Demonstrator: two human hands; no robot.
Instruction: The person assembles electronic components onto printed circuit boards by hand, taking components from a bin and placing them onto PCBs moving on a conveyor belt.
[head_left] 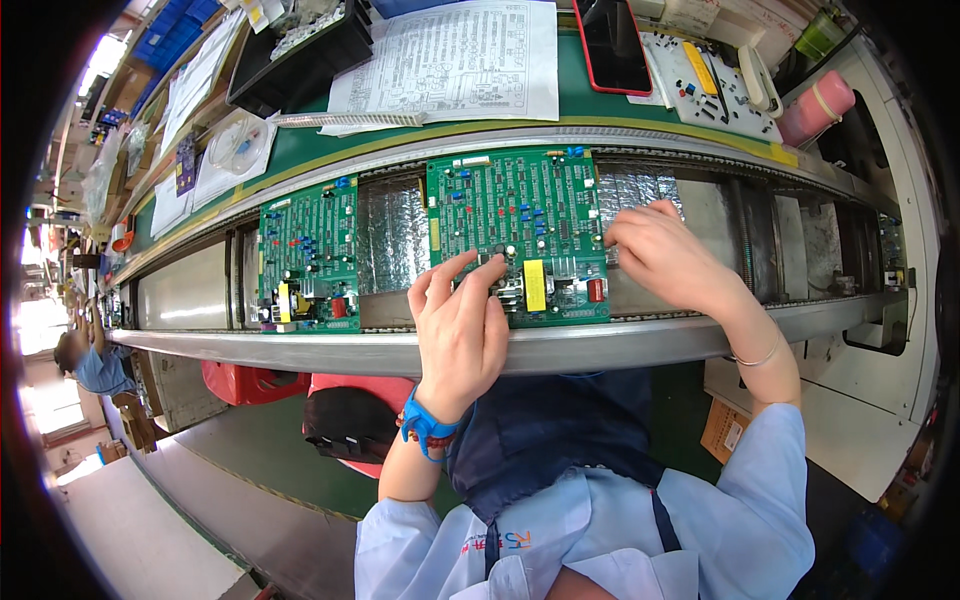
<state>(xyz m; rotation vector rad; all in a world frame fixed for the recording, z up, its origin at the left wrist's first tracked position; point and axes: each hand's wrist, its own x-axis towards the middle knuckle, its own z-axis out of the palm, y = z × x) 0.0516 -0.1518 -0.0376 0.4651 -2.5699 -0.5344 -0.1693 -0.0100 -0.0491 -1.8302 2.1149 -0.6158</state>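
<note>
A green circuit board [480, 215] with a yellow transformer [535, 286], a red block and many small components sits across the conveyor rails in front of me. My left hand [455, 325] lies over its lower left part, fingers apart, fingertips on the components near the transformer. At the board's right edge, my right hand [672, 258] is closed, thumb and fingertips pressed together beside the edge connectors. Whatever those fingertips may hold is hidden. To the left, a second, similar circuit board [310, 250] rests on the same rails, apart from both hands.
Behind the conveyor's metal rail [560, 345] is a green bench with a printed sheet [450, 65], a red-edged phone [612, 45], a black bin [300, 60] and a white board of loose parts [700, 85]. A pink bottle [815, 108] stands far right. Another person [100, 365] is far left.
</note>
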